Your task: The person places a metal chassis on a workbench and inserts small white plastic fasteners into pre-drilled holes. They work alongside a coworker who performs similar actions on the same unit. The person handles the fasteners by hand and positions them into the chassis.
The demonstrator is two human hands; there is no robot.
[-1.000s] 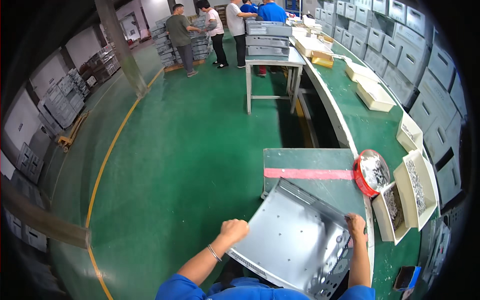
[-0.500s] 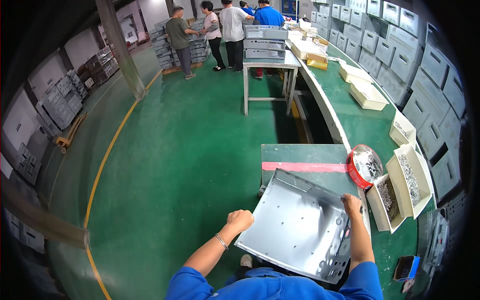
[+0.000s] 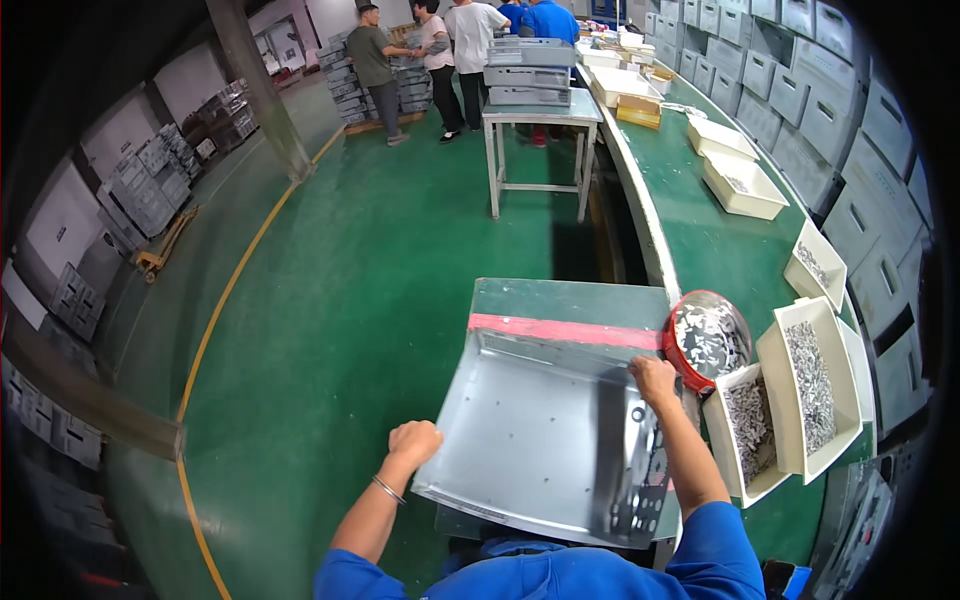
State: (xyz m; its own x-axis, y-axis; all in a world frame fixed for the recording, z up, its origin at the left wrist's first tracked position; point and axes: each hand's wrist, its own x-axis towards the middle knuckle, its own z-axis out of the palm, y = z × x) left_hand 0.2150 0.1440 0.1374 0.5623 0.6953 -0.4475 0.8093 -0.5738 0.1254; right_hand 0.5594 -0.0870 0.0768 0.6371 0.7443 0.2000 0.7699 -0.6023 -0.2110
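A grey sheet-metal chassis tray (image 3: 535, 430) with low upturned walls lies over the small green-topped table (image 3: 570, 297) in front of me. Its right wall is punched with round holes. My left hand (image 3: 415, 442) is closed on the tray's left edge, a metal bangle on that wrist. At the far right corner, my right hand (image 3: 654, 378) grips the upper edge of the right wall. Beyond the tray, a pink-red stripe (image 3: 560, 328) crosses the tabletop. Beside my right hand stands a round red tub (image 3: 672, 350) holding small pale pieces.
Cream bins (image 3: 857, 400) of small metal parts line the green bench (image 3: 690, 235) on the right, with stacked grey metal cases (image 3: 855, 215) behind. Ahead, a metal-legged table (image 3: 490, 165) carries several chassis (image 3: 530, 78). Several people stand farther off. A pillar (image 3: 262, 95) rises at the left.
Both hands have carried the tray to the left, turning it more squarely over the small table. The whole view has shifted slightly too.
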